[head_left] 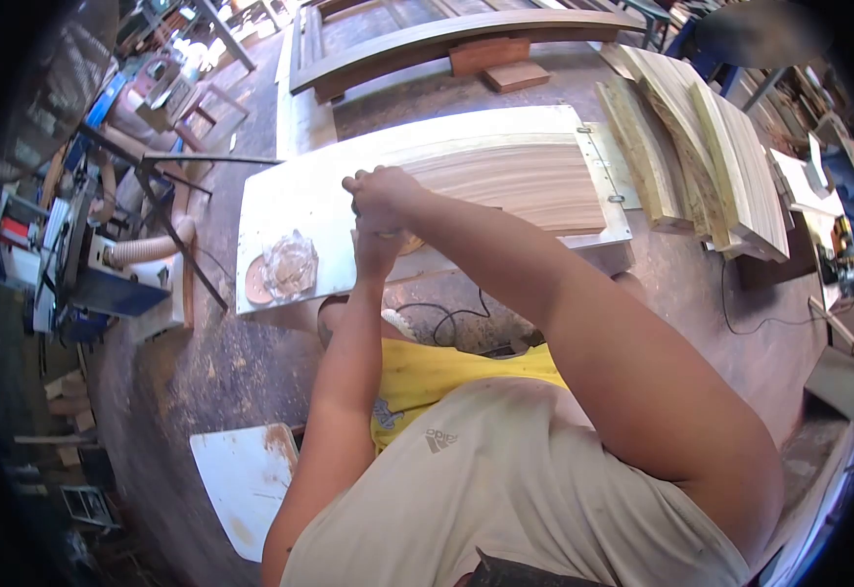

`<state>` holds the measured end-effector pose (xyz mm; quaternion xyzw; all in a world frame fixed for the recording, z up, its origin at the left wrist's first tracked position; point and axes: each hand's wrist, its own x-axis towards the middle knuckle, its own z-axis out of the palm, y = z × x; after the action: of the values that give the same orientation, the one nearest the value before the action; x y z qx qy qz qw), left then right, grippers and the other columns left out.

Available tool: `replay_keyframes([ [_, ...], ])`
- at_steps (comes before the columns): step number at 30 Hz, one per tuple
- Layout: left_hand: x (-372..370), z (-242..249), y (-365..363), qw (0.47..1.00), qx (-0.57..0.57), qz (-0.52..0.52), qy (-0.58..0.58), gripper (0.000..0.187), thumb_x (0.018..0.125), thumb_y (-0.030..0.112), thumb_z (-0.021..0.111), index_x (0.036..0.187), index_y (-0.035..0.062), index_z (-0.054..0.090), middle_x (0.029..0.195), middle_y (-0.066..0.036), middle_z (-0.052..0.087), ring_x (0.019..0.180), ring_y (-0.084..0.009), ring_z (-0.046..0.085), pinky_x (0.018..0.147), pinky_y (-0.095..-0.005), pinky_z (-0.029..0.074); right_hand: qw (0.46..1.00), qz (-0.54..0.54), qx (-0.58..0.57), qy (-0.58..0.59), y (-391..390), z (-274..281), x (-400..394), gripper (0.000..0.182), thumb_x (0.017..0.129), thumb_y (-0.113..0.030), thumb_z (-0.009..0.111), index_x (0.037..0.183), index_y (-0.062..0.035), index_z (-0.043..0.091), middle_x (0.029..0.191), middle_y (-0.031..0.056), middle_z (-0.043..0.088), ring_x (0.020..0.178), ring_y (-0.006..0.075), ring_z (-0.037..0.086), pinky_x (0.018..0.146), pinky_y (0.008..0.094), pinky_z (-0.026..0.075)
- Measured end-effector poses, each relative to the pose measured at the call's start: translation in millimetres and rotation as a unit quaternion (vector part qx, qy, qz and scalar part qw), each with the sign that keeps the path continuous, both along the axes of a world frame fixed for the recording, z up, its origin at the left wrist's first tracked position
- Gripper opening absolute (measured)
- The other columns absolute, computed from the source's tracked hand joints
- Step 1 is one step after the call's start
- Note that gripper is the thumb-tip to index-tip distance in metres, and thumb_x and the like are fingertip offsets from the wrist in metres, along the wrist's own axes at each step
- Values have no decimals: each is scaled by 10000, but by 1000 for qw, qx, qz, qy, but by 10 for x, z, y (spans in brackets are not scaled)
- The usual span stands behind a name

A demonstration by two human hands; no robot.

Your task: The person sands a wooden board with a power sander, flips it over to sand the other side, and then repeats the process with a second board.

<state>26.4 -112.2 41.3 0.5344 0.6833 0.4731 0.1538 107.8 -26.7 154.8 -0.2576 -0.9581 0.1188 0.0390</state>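
Note:
My right hand [385, 195] reaches across from the right, its fingers curled in a fist over the white board. Directly below and touching it is my left hand [376, 249], whose fingers are mostly hidden. Whatever lies between the two hands cannot be made out. A small yellowish round thing [409, 243] shows partly behind my right forearm. To the left, a crumpled clear plastic bag [291, 265] lies beside a flat pinkish disc [256, 282]. A striped brown wooden plank [515, 181] rests on the white board [285, 201], to the right of my hands.
Thick wooden slabs [740, 166] stand at the right. A large wooden frame [466, 44] lies beyond the board, with wood blocks [517, 76] by it. Metal legs [167, 181] and a ribbed hose [158, 247] are at left; a black cable [446, 311] runs below the board.

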Motion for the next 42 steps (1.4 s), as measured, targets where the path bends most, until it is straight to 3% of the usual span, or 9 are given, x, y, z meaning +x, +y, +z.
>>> replay_keyframes([
  [4,145,-260,110,999,14,-16,40,554,762,254,845,1232,36,650,1171,-220,702,1056,-365,695,884,-450,540,1000,-23,-15,-10,22,71,332,590,812,-334,731,1318,-67,587,1225,161,668,1118,341,666,965,427,536],
  [11,915,-156,386,992,17,-117,-47,624,787,270,850,1312,35,607,1197,-203,703,1110,-328,692,896,-427,538,996,-93,-11,-15,212,53,1147,613,817,-338,723,1355,-76,590,1252,152,662,1140,338,660,974,428,532],
  [17,1623,-120,761,985,-1,-174,0,610,774,295,870,1268,27,634,1188,-204,711,1085,-336,699,872,-431,542,988,-153,4,-28,411,57,1912,567,815,-343,717,1319,-96,637,1270,158,656,1138,334,662,978,420,537],
  [19,1903,26,835,968,78,-234,-46,577,762,291,871,1229,25,662,1167,-205,720,1039,-354,706,865,-443,541,983,-179,10,-45,473,69,2161,570,806,-350,724,1315,-108,639,1272,154,655,1141,330,664,970,423,542],
  [25,2489,275,1070,946,17,-318,-59,463,755,214,854,1140,11,699,1173,-196,706,1047,-353,698,860,-423,540,961,-269,20,-58,697,29,2790,568,796,-368,734,1300,-126,639,1295,128,650,1158,331,660,977,430,544],
  [30,2525,-183,1292,913,-35,-349,-208,609,796,267,812,1332,60,610,1326,-163,653,1195,-367,632,991,-486,491,944,-317,2,-90,833,111,3061,555,820,-356,711,1316,-124,624,1324,137,633,1182,338,649,987,434,541],
  [32,2185,-292,1374,920,-8,-317,230,616,917,370,679,1448,98,524,1462,-150,561,1371,-350,501,1132,-534,372,942,-323,9,-96,945,90,3124,552,825,-353,704,1319,-120,620,1332,141,628,1190,340,646,989,436,540],
  [34,1724,-390,1356,907,-86,-260,321,574,1000,417,521,1486,112,496,1554,-148,468,1477,-328,370,1203,-559,256,935,-346,32,-71,1142,-39,3197,548,830,-355,698,1319,-121,619,1342,147,625,1194,345,643,996,446,535],
  [42,0,-432,917,919,-217,30,327,631,1015,459,478,1549,126,430,1657,-150,312,1535,-351,261,1234,-538,225,941,-320,43,-102,1422,-1,2910,524,836,-412,722,1263,-124,629,1284,160,640,1169,352,648,993,480,525],
])
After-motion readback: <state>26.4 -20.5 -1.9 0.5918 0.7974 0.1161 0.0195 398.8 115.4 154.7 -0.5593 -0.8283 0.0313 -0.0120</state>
